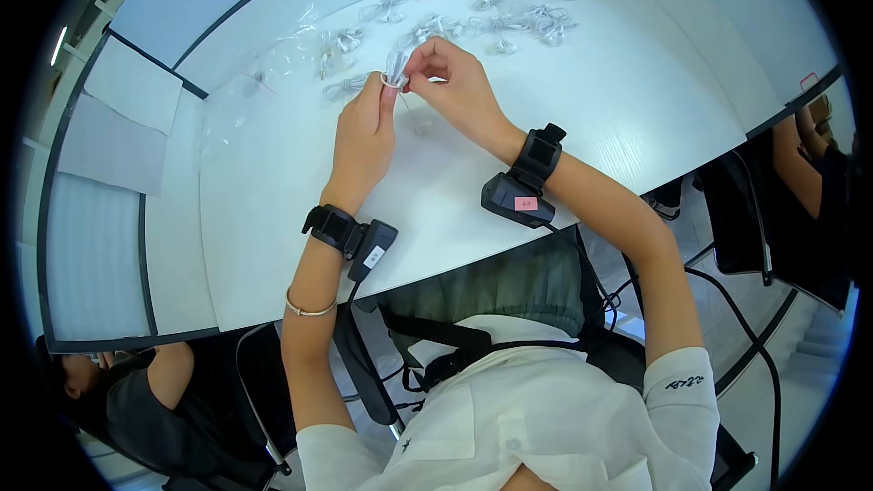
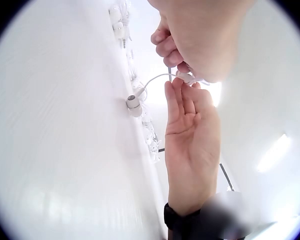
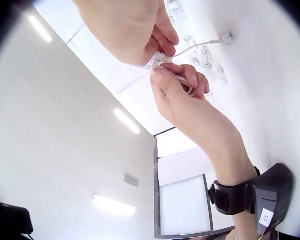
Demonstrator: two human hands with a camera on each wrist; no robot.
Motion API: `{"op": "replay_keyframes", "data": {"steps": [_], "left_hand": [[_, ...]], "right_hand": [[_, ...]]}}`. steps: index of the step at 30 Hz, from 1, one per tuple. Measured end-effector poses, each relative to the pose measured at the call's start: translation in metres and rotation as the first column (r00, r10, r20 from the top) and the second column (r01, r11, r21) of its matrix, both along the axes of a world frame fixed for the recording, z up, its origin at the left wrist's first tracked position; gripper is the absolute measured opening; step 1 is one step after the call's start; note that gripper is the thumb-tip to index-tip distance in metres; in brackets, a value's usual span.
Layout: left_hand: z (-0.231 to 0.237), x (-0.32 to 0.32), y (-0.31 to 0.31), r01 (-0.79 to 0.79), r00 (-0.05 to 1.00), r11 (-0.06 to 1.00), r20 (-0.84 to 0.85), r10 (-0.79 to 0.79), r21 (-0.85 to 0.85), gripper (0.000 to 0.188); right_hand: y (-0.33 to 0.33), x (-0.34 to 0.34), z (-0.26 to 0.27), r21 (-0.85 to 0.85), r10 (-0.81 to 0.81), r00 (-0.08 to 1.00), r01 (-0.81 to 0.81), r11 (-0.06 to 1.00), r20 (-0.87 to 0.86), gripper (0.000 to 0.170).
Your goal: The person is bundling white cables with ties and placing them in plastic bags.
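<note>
A coiled white earphone cable (image 1: 396, 71) is held upright between both hands above the table. My left hand (image 1: 362, 136) grips the coil, its thumb against the lower part; in the right wrist view, cable loops (image 3: 185, 85) pass through the left hand's curled fingers. My right hand (image 1: 462, 95) meets it from the right, and its fingertips pinch a small white piece (image 3: 162, 58) of the earphones. From there a thin wire runs out to a dangling earbud (image 2: 134, 102), which shows beside the hands in the left wrist view.
Several bundled white earphones (image 1: 432, 29) lie along the back of the white table (image 1: 582, 127). Clear plastic bags (image 1: 245, 82) are at the back left. Low panels (image 1: 123, 127) border the table. Two other people sit nearby, one at the left edge and one at the right.
</note>
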State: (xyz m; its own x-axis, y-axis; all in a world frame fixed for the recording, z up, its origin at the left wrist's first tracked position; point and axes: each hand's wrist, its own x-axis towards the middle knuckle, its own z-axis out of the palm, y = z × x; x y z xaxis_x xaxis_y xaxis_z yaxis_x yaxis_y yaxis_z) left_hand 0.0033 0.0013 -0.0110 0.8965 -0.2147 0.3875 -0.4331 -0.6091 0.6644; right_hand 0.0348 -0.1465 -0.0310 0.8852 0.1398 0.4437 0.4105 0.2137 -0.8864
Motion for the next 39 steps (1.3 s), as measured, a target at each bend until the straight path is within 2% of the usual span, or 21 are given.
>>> {"op": "replay_keyframes", "data": {"steps": [3, 6, 10, 16, 21, 24, 27, 30, 33, 39], "left_hand": [[-0.001, 0.000, 0.000, -0.011, 1.000, 1.000, 0.005, 0.011, -0.017, 0.017], [-0.002, 0.001, -0.001, -0.020, 1.000, 0.999, -0.010, 0.019, -0.029, 0.017], [-0.011, 0.006, 0.003, -0.008, 1.000, 0.999, 0.012, 0.009, -0.043, 0.018], [-0.017, 0.010, 0.003, -0.040, 0.995, 0.996, -0.091, 0.033, -0.083, 0.020], [-0.016, 0.006, -0.002, -0.064, 0.998, 0.986, -0.022, 0.062, -0.153, 0.022], [-0.013, 0.004, -0.002, -0.083, 0.997, 0.988, -0.016, 0.082, -0.127, 0.022], [-0.009, 0.001, -0.002, -0.112, 0.993, 0.991, -0.050, 0.108, -0.079, 0.022], [-0.005, -0.001, -0.003, -0.117, 0.991, 0.992, -0.064, 0.113, -0.048, 0.021], [-0.006, -0.001, -0.004, -0.106, 0.993, 0.994, -0.047, 0.105, -0.011, 0.020], [-0.004, -0.003, -0.004, -0.079, 0.995, 0.997, -0.053, 0.079, 0.004, 0.019]], "right_hand": [[0.000, 0.004, -0.002, 0.095, 0.093, 0.994, -0.087, 0.992, -0.059, 0.013], [0.000, 0.001, 0.001, -0.046, 0.011, 1.000, -0.010, 0.999, 0.014, 0.015], [0.000, 0.003, -0.002, -0.039, 0.018, 0.999, -0.017, 0.999, 0.031, 0.014], [0.000, -0.002, -0.001, -0.099, 0.045, 0.998, -0.041, 0.994, 0.039, 0.015], [0.004, -0.004, 0.003, -0.052, 0.010, 1.000, -0.008, 0.999, 0.021, 0.014], [0.003, 0.001, -0.003, -0.115, -0.009, 0.998, 0.016, 0.993, 0.062, 0.015], [-0.004, 0.005, -0.002, -0.308, -0.027, 0.999, 0.032, 0.951, 0.022, 0.022], [-0.012, 0.013, -0.003, -0.311, 0.090, 0.996, -0.093, 0.946, -0.025, 0.025], [-0.017, 0.014, 0.000, -0.166, 0.200, 0.958, -0.236, 0.958, -0.206, 0.025], [-0.015, 0.017, -0.005, -0.194, 0.211, 0.962, -0.243, 0.950, -0.175, 0.022]]}}
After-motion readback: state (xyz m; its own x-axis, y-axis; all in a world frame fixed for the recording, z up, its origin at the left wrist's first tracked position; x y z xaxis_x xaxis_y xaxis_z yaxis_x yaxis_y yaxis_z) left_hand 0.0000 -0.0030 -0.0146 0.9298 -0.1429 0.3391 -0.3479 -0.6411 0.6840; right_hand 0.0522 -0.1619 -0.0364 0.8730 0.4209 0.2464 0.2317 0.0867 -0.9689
